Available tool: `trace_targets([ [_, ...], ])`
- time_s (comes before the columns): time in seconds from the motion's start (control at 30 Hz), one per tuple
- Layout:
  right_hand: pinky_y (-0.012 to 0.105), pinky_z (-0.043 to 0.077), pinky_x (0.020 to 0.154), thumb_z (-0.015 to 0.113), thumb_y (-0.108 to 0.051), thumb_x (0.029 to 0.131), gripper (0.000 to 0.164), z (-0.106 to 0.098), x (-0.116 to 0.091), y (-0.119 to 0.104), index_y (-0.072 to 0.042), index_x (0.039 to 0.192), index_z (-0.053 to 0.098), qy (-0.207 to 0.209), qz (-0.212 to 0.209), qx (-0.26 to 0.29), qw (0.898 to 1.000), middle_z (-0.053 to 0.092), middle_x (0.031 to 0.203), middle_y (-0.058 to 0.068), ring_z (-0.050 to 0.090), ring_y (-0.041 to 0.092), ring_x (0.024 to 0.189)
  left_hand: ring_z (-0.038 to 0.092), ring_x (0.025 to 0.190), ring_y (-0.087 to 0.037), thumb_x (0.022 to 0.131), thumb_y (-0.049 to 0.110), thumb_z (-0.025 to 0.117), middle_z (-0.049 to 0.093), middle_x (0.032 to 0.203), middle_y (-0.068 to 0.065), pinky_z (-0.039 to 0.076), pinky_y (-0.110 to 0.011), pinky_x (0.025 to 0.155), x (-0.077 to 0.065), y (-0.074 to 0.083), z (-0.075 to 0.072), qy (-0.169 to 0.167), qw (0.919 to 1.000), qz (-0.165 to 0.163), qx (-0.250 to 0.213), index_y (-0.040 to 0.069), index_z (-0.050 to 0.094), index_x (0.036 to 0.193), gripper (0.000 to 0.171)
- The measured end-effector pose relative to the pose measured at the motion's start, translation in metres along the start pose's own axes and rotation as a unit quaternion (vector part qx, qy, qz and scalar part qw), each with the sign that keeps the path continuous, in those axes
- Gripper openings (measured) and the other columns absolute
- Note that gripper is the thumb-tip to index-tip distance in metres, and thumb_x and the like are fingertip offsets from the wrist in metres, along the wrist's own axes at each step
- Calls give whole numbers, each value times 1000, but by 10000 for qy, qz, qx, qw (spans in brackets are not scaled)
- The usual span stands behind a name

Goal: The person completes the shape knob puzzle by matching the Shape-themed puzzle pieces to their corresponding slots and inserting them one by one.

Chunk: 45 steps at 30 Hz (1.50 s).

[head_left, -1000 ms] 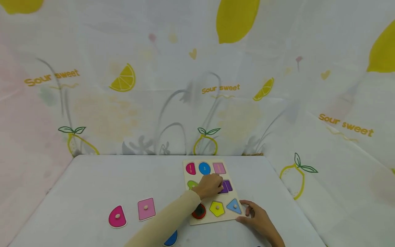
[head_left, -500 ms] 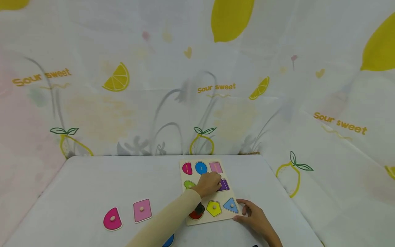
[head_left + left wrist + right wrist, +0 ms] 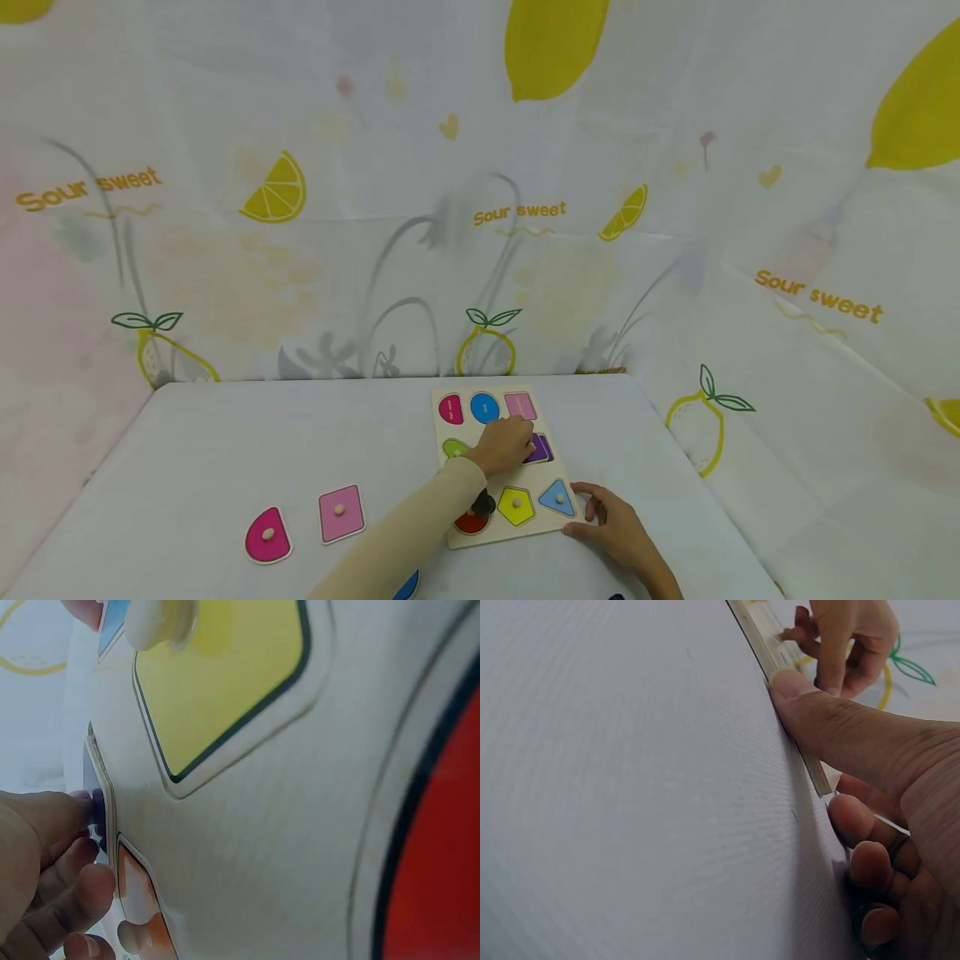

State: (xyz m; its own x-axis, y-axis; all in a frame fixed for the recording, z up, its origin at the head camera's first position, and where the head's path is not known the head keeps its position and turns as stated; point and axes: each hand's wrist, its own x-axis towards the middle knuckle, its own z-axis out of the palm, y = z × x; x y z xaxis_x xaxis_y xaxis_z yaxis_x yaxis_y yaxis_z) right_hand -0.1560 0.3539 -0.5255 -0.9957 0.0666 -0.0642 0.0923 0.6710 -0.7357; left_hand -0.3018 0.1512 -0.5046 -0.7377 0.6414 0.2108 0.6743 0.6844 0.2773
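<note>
A wooden knob puzzle board (image 3: 551, 523) lies on the white table. Over its middle row reaches my left hand (image 3: 501, 446), which pinches a purple puzzle piece (image 3: 536, 454). That piece sits slightly off its matching purple recess. In the left wrist view the purple piece (image 3: 99, 780) stands a bit proud of the board, beside an orange piece (image 3: 142, 900). My right hand (image 3: 615, 529) holds the board's near right corner, thumb on the front edge in the right wrist view. A yellow pentagon (image 3: 515, 515), a light blue triangle (image 3: 557, 504) and a red round piece (image 3: 471, 525) sit in the near row.
Loose on the table at left lie a magenta semicircle (image 3: 266, 546) and a pink square (image 3: 341, 525). A blue piece (image 3: 407, 586) is partly hidden by the left sleeve (image 3: 405, 529). A lemon-print cloth (image 3: 360, 208) hangs behind the table.
The head view has shifted, so everything appears slightly farther left. The left hand stays at the purple piece and the right hand at the board's corner.
</note>
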Motion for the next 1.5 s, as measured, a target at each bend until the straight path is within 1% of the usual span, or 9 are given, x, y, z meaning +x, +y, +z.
trace_targets([
  [0.23,26,36,60,93,-34,74,72,0,0,1,-8,135,64,-68,107,19,9999,53,85,0,45,15,71,50,66,-11,98,25,72,56,77,1,47,-20,61,0,2,2,-19,9999,22,102,9,68,94,17],
  [0.37,26,37,60,93,-34,74,72,0,0,0,-9,134,65,-24,94,-22,10000,53,84,0,45,16,72,55,69,-11,98,27,72,62,84,0,50,-20,65,1,2,4,5,9997,115,232,9,70,101,18],
  [0.5,26,36,59,94,-33,73,71,-1,1,0,-9,134,65,-14,16,1,10000,53,84,0,45,15,71,60,73,-12,98,29,72,65,89,-1,53,-21,70,3,3,5,-41,9994,90,323,9,71,107,22],
  [0.67,25,37,60,93,-34,75,71,0,2,1,-8,134,64,-101,-76,76,9999,54,85,-1,45,13,70,59,74,-12,98,28,72,63,88,-1,53,-21,72,5,4,5,-170,9995,-44,277,9,70,108,22],
  [0.83,25,36,60,93,-32,75,70,0,0,-1,-7,134,64,-115,-31,117,9999,53,85,0,45,13,70,58,75,-11,98,28,71,62,89,0,54,-21,74,6,5,5,-265,9995,-89,131,9,69,109,22],
  [1.0,25,36,60,93,-33,75,71,-1,1,-1,-7,135,64,-122,-44,98,9999,53,86,0,45,14,70,59,76,-11,99,28,71,62,90,-1,54,-22,75,7,5,5,-244,9995,-61,168,9,68,109,22],
  [1.23,24,37,60,93,-32,75,71,-3,1,2,-7,134,64,-107,-68,121,9998,54,85,0,45,12,70,57,74,-11,100,26,69,61,91,0,54,-23,75,8,7,8,-231,9997,-75,25,9,68,107,18],
  [1.37,24,36,59,93,-30,75,70,-4,-1,3,-6,134,64,-57,-142,145,9998,54,85,0,44,12,69,54,69,-11,100,25,68,60,86,0,53,-22,68,10,9,9,-125,9992,40,377,10,70,102,15],
  [1.5,25,36,59,93,-32,75,71,-3,0,2,-6,134,64,-92,-144,161,9997,55,85,-1,44,11,68,53,65,-12,99,23,68,60,81,0,52,-23,61,11,13,6,-111,9971,89,742,10,73,99,14],
])
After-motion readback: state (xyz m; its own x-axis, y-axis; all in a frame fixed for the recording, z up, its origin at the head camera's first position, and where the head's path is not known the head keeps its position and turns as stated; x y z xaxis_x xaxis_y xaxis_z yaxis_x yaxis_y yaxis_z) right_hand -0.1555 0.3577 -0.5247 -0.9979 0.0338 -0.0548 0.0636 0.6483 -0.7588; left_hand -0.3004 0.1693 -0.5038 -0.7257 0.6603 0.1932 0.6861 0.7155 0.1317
